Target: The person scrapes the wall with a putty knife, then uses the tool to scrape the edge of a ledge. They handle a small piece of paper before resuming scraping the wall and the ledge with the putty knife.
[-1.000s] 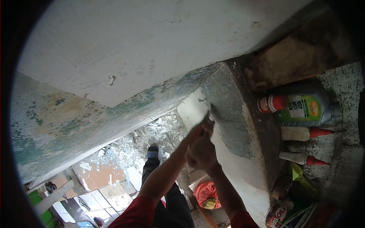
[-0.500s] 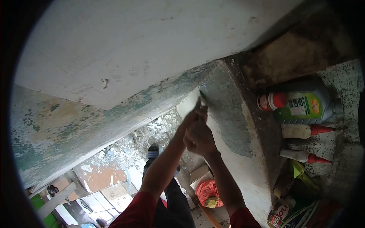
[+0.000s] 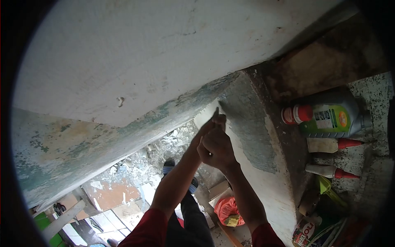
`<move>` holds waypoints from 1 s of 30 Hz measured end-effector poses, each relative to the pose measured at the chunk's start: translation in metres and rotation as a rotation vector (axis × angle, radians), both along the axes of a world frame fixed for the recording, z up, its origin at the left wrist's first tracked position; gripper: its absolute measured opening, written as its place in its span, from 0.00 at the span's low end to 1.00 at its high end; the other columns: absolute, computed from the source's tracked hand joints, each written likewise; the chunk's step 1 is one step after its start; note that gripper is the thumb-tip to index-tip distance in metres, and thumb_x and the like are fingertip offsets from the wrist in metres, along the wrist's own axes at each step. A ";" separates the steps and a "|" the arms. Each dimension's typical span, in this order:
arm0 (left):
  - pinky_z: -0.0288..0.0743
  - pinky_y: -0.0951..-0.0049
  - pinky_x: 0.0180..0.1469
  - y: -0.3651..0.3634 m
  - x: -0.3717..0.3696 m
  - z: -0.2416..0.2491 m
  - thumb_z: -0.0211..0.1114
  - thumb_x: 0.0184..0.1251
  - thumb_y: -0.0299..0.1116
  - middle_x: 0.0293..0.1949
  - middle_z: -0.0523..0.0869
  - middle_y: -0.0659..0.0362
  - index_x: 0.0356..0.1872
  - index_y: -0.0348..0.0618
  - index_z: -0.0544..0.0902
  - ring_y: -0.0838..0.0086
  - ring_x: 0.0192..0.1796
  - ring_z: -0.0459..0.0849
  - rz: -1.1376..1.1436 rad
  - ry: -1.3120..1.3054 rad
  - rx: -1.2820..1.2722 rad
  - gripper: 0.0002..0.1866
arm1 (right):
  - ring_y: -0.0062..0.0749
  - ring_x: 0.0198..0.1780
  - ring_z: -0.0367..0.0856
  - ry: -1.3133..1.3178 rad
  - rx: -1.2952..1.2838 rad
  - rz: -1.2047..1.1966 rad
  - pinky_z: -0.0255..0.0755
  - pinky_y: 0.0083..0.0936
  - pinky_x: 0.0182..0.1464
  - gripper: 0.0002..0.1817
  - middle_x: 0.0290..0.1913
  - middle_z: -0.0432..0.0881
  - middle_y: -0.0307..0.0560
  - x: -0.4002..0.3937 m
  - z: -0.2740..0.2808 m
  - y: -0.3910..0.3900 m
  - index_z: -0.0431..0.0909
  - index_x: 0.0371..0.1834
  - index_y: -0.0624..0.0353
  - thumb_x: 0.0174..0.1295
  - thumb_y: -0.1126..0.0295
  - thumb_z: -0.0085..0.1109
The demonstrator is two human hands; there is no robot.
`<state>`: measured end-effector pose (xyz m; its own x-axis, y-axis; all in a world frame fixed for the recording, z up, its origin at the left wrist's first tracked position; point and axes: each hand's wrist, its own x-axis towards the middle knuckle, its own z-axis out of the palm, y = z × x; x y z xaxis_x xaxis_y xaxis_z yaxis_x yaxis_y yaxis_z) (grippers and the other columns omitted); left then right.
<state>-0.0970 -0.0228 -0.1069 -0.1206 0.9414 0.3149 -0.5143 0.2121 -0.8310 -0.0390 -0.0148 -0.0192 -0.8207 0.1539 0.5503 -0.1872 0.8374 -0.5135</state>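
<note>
A broad, dull-white plastered wall (image 3: 135,53) fills the top of the view, and beneath it runs a long, green-and-grey mottled wall (image 3: 70,152). Meeting this at a corner is a wall face (image 3: 251,123) with a rough grey patch above and a smooth white coating below. The floor (image 3: 111,191) lies littered with pale flakes, among terracotta-coloured and white areas.

To the right, a black-speckled pale surface (image 3: 362,158) carries a dark grey plastic bottle with a green label (image 3: 329,117), a red-and-white capped container (image 3: 297,114) just beside it, and two white bottles with pointed red nozzles (image 3: 323,145). Low in the view, a crumpled red plastic bag (image 3: 226,209) sits near the person's right forearm, and a dark striped sandal (image 3: 168,166) shows on one foot.

The right hand (image 3: 217,146) makes a closed fist at the left wrist; whether a handle runs inside it I cannot tell. The fingers of the left hand (image 3: 207,126) are wrapped around a narrow dark tool (image 3: 217,110), whose tip points up at the border of white and grey, close to the corner.

A second ago the tip was over the grey patch, with a loose-looking flake just above; now no such flake shows there, and the tool is positioned at the coating's edge.
</note>
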 end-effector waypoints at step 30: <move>0.66 0.81 0.47 -0.030 0.045 0.064 0.44 0.69 0.38 0.40 0.73 0.58 0.42 0.37 0.69 0.78 0.43 0.72 0.503 1.303 -0.723 0.14 | 0.34 0.12 0.67 0.336 -0.106 0.085 0.63 0.22 0.17 0.14 0.12 0.67 0.46 -0.011 0.050 0.028 0.62 0.10 0.60 0.45 0.83 0.55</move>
<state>-0.0521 -0.0533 -0.0431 -0.4712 0.8814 -0.0336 -0.8227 -0.4254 0.3772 -0.0499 0.0135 0.0304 -0.6092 0.1634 0.7760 -0.4266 0.7573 -0.4944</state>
